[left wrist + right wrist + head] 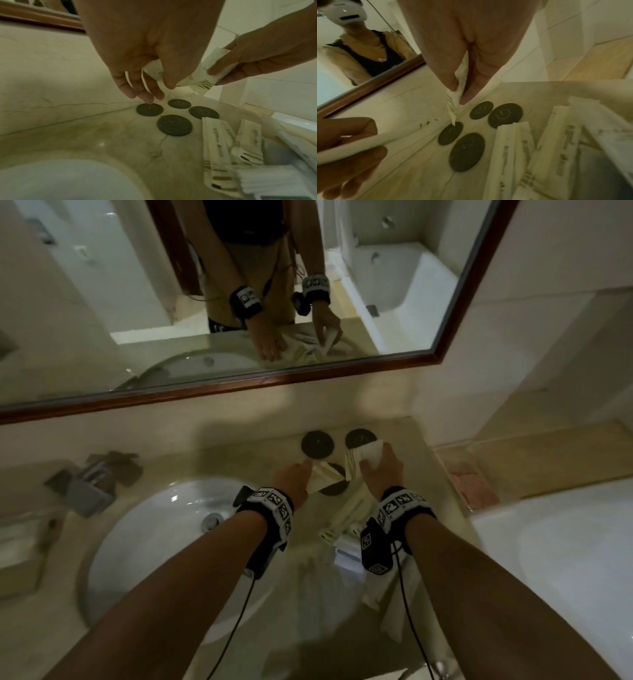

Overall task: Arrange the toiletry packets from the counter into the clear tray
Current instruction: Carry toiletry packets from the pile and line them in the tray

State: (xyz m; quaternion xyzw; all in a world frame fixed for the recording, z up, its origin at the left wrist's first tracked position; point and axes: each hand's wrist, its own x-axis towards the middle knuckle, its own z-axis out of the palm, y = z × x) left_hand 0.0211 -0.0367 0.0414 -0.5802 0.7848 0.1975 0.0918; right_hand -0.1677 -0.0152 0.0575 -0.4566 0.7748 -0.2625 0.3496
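The right hand [467, 54] pinches a white packet [453, 106] above four dark round discs [466, 151] on the counter [412, 169]. The left hand [346, 146] holds another packet [351, 150]. More packets [513, 148] lie beside the discs.

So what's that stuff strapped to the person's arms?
Both forearms are bare, no sleeves. Each wrist wears a black band covered in white squares with black block patterns. A small black box hangs under each band, and a thin black cable trails back from it.

Dim, warm yellowish light fills all three views. Soft shadows pool on the counter [239, 446] below the mirror [212, 385]. Wide-angle bending curves the edges, and near skin and the picture borders smear into blur, with grain throughout.
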